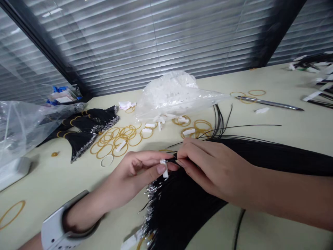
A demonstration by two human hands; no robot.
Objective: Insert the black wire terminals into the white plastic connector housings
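White plastic connector (164,169) pinched to black wires (187,205) between two hands

The left hand (137,173) gripped the connector between thumb and forefinger, while the right hand (214,168) closed its fingertips on thin wire ends at the connector's edge. The two hands were close together, almost meeting around it, and held it above the bench (262,231). The wires spread in a dense sheaf across the bench, under the right forearm, with silver crimped terminals (150,201) bunched below the left hand. A white wristband (53,231) circled the left wrist.

Beyond the hands, amber rubber bands (111,147) lay scattered in a loose heap, and smaller white connectors (188,132) rested on or among some of them. Farther back sat a clear plastic bag (174,93) filled with white pieces. To its right lay a slim metal pen-like tool (267,103) across two more bands. Tied bundles of black wire (91,130) lay toward the left, next to a second clear bag (26,118). More black wires with white pieces (314,62) lay at the far right corner, in front of slatted window blinds (156,41).
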